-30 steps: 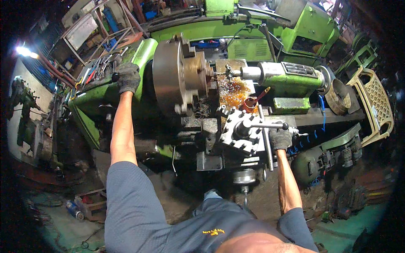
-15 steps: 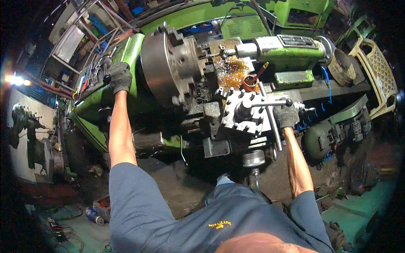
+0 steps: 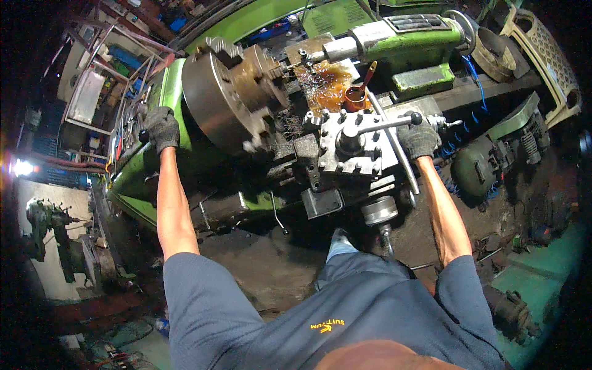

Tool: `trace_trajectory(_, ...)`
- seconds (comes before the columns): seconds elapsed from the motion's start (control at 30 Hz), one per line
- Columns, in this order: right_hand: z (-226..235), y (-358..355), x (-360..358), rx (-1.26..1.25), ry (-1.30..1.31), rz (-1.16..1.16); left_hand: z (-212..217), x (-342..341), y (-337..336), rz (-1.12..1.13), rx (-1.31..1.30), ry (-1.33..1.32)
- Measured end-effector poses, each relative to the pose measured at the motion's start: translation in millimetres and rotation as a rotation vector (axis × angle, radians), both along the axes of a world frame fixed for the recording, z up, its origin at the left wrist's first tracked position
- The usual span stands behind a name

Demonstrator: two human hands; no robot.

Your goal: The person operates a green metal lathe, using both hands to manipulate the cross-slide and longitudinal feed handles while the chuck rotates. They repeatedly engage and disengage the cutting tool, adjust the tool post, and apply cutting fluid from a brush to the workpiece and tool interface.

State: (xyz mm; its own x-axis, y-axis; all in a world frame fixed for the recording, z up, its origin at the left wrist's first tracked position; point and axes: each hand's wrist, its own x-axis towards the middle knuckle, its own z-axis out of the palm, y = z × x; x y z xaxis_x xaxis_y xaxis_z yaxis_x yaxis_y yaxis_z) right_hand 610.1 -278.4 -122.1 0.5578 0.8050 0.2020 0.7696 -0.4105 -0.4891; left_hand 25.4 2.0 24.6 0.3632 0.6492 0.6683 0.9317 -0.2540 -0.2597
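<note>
My left hand (image 3: 162,128), in a dark grey glove, is closed round a black-knobbed lever (image 3: 143,135) on top of the green lathe's headstock. Right of it is the big steel chuck (image 3: 213,102), its jaws blurred at the lower edge. My right hand (image 3: 418,139), gloved alike, curls over the crank handle (image 3: 445,123) of the tool slide; its fingertips are partly hidden. Just above that hand ends the clamp lever (image 3: 385,123) of the square tool post (image 3: 336,151). A brush stands in a small red-brown cup (image 3: 356,97) behind the post, beside an oily plate (image 3: 327,86).
The green tailstock (image 3: 413,52) stands at the back right, with a beige plastic chair (image 3: 546,61) beyond it. A dark green motor-like unit (image 3: 475,166) lies right of my forearm. Hand tools (image 3: 129,123) lie on the headstock's left end. Metal chips (image 3: 290,126) lie below the chuck.
The view has shifted and turned slightly, so the lathe sits higher and more to the left. Both hands keep their places on the machine. The chuck's jaws are motion-blurred in both frames.
</note>
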Motion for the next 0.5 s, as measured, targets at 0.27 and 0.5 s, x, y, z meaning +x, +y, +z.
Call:
trace_trajectory(0.27, 1, -1, 0, -0.021, -0.047, 0.008, -4, -3, 3, -0.016, 0.058, 0.048)
trace_trajectory(0.5, 5, -1, 0, -0.09, -0.03, 0.006, -2, 4, -5, -0.195, 0.103, -0.066)
